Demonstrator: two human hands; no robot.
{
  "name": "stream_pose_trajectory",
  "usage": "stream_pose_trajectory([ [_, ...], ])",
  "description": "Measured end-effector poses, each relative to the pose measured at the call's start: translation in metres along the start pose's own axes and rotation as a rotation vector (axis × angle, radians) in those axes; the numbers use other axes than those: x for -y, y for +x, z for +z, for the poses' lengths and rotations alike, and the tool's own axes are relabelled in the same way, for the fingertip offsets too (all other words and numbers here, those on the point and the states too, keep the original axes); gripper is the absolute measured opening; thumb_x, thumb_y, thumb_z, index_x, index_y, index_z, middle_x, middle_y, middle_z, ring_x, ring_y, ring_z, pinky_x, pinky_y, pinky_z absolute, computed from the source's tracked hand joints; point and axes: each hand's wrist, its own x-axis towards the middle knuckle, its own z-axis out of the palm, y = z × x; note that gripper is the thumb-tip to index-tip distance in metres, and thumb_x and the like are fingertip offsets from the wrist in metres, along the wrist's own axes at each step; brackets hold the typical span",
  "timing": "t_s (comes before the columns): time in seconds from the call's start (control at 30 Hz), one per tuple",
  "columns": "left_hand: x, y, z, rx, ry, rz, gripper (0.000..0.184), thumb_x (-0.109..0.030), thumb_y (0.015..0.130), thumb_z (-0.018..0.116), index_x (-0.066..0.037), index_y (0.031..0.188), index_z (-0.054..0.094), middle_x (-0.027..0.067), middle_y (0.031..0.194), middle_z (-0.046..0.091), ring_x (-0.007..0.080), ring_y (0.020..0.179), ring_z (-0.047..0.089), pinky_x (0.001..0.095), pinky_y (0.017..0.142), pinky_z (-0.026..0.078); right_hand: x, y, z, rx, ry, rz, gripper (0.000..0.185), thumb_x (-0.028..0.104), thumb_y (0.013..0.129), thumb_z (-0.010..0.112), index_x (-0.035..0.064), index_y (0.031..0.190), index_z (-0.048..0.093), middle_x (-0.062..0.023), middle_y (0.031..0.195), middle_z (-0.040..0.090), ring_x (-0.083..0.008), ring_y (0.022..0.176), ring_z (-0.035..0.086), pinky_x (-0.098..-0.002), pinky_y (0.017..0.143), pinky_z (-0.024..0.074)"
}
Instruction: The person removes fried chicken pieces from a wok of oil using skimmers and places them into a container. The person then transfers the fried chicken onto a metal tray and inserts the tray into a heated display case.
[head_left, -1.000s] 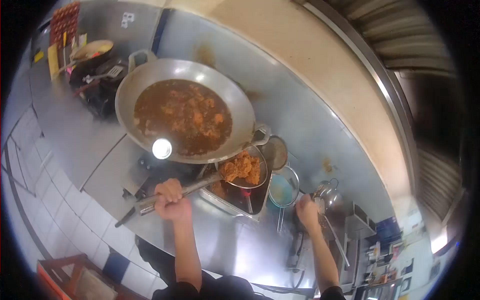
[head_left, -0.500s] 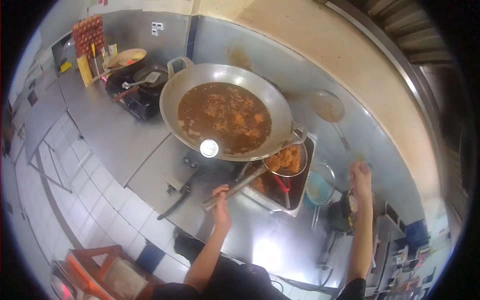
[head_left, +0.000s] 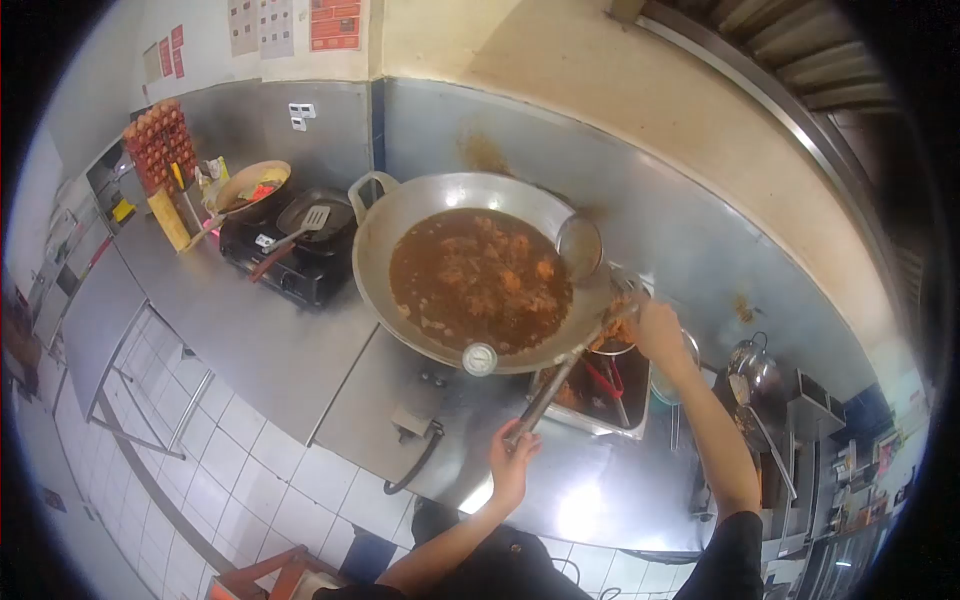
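A large metal wok (head_left: 375, 255) holds dark oil with orange-brown fried pieces (head_left: 490, 270) in it. My left hand (head_left: 512, 465) is closed round the long handle (head_left: 545, 400) of a strainer. That strainer's basket, with fried food (head_left: 612, 335) inside, sits over a metal tray (head_left: 640, 418) at the wok's right, partly hidden by my right hand. My right hand (head_left: 655, 330) grips a mesh skimmer, whose round head (head_left: 580, 248) is at the wok's right rim, above the oil's edge. A round thermometer (head_left: 480, 359) stands at the near rim.
Red tongs (head_left: 605, 380) lie in the tray. A bluish strainer (head_left: 688, 365) is behind my right forearm. Left of the wok are a black stove (head_left: 300, 280), pans, a spatula (head_left: 300, 228) and stacked egg trays (head_left: 160, 145). A metal pan (head_left: 755, 375) stands farther right.
My right hand has brought the raised skimmer left and down to the wok's right rim. My left hand still holds the strainer's handle. The camera view has shifted.
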Motion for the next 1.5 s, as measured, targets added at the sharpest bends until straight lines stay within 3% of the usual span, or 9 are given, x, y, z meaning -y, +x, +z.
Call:
stream_pose_trajectory([
  [0.2,0.005,0.021,-0.014,0.156,0.114,-0.011,0.041,-0.009,0.095,0.063,-0.001,0.128,0.041,0.0169,0.124,0.05,0.027,0.105,0.064,0.0402,0.094,0.055,0.001,0.046,0.058,0.159,0.143,-0.148,0.04,0.015,0.081,0.064,-0.0005,0.118,0.065,-0.0277,0.08,0.066,-0.0454,0.081,0.066,-0.0515,0.075,0.0526],
  [0.3,0.0,0.025,-0.017,0.214,0.135,-0.086,0.041,-0.006,0.093,0.065,0.0,0.127,0.042,0.0166,0.125,0.049,0.0265,0.104,0.065,0.0362,0.088,0.058,0.028,0.06,0.066,0.228,0.293,-0.118,0.045,0.017,0.081,0.068,-0.0002,0.122,0.065,-0.0201,0.07,0.066,-0.0303,0.069,0.068,-0.0431,0.062,0.0525],
  [0.37,-0.012,0.025,-0.017,0.227,0.106,-0.154,0.041,-0.003,0.092,0.065,0.0,0.126,0.044,0.016,0.125,0.05,0.025,0.103,0.066,0.0329,0.084,0.059,0.055,0.068,0.071,0.402,0.609,0.204,0.048,0.018,0.081,0.07,-0.0013,0.124,0.064,-0.0093,0.068,0.065,-0.0157,0.06,0.06,-0.0325,0.058,0.0483],
  [0.47,-0.018,0.03,-0.022,0.234,0.09,-0.261,0.045,-0.005,0.091,0.067,0.0,0.128,0.041,0.0177,0.128,0.047,0.0265,0.104,0.065,0.0347,0.087,0.059,0.088,0.076,0.069,0.524,0.667,0.254,0.043,0.019,0.084,0.073,-0.0001,0.122,0.066,0.0003,0.067,0.06,-0.0084,0.057,0.054,-0.0239,0.05,0.0408],
  [0.83,-0.046,0.034,-0.04,0.386,0.343,-0.487,0.078,-0.024,0.082,0.08,0.0,0.14,0.033,0.0201,0.128,0.05,0.0273,0.11,0.061,0.036,0.089,0.056,0.165,0.08,0.076,0.573,1.239,0.493,0.039,0.011,0.091,0.069,-0.0008,0.127,0.06,0.0054,0.067,0.05,-0.0023,0.051,0.041,-0.019,0.043,0.0264],
  [1.0,-0.048,0.008,-0.129,0.747,0.732,-0.426,0.063,-0.035,0.086,0.076,0.0,0.131,0.05,0.0147,0.129,0.055,0.0239,0.113,0.059,0.0339,0.092,0.05,0.172,0.082,0.085,0.554,1.297,0.511,0.039,0.011,0.09,0.069,-0.0001,0.127,0.06,0.0051,0.065,0.05,-0.0022,0.051,0.04,-0.0197,0.042,0.0275],
  [1.07,-0.127,-0.015,-0.127,0.722,0.795,-0.562,0.057,-0.035,0.088,0.074,0.001,0.127,0.054,0.0116,0.125,0.059,0.0203,0.113,0.059,0.0329,0.095,0.049,0.171,0.084,0.086,0.545,1.36,0.522,0.039,0.012,0.09,0.069,-0.0006,0.126,0.061,0.0034,0.065,0.051,-0.0032,0.05,0.041,-0.0215,0.042,0.0293],
  [1.2,-0.154,-0.025,-0.215,0.745,0.723,-0.552,0.051,-0.033,0.089,0.073,0.0,0.125,0.057,0.0105,0.119,0.063,0.0191,0.11,0.06,0.0328,0.095,0.048,0.173,0.089,0.083,0.429,1.054,0.438,0.031,0.014,0.091,0.067,0.0022,0.12,0.066,0.0032,0.069,0.053,-0.0058,0.05,0.041,-0.0205,0.045,0.0308],
  [1.5,-0.19,-0.069,-0.383,0.062,1.164,-0.63,0.041,-0.037,0.09,0.064,0.0,0.107,0.069,0.0121,0.096,0.07,0.02,0.098,0.066,0.032,0.089,0.049,0.144,0.068,0.051,0.589,1.415,0.533,0.036,0.011,0.089,0.069,-0.0047,0.12,0.062,0.002,0.067,0.053,-0.0036,0.048,0.038,-0.0215,0.041,0.0252],
])
